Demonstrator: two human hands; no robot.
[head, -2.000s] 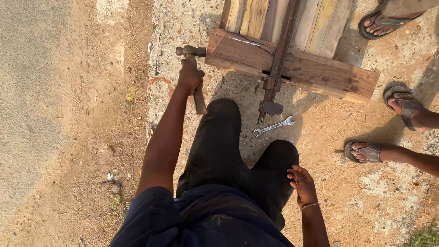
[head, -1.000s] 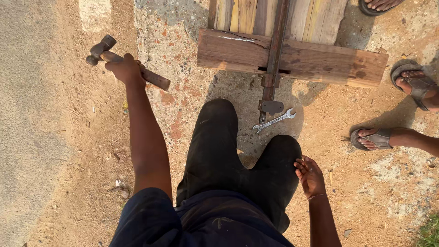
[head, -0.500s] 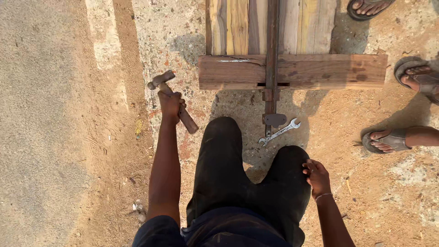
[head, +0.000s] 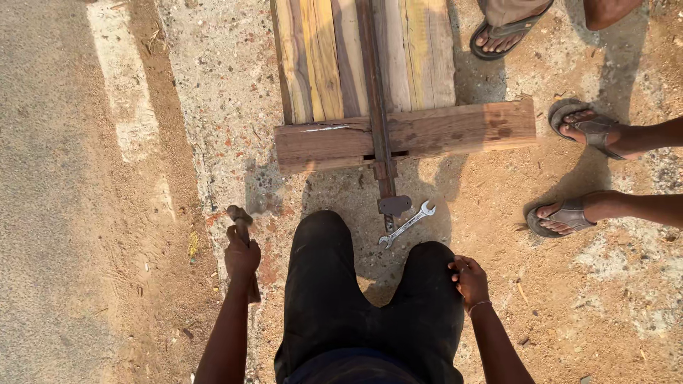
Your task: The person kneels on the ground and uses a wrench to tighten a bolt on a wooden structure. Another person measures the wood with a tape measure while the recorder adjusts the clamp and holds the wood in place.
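Since the earlier frame, the left hand (head: 242,257) has lowered the hammer (head: 242,235) beside the left knee, fingers wrapped around its handle, head pointing up. Right hand (head: 469,279) rests on the right knee, fingers loosely curled, holding nothing. A wrench (head: 406,225) lies below the wooden frame (head: 455,131)

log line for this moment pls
left hand: grips hammer | right hand: on knee | wrench: on ground by wood frame
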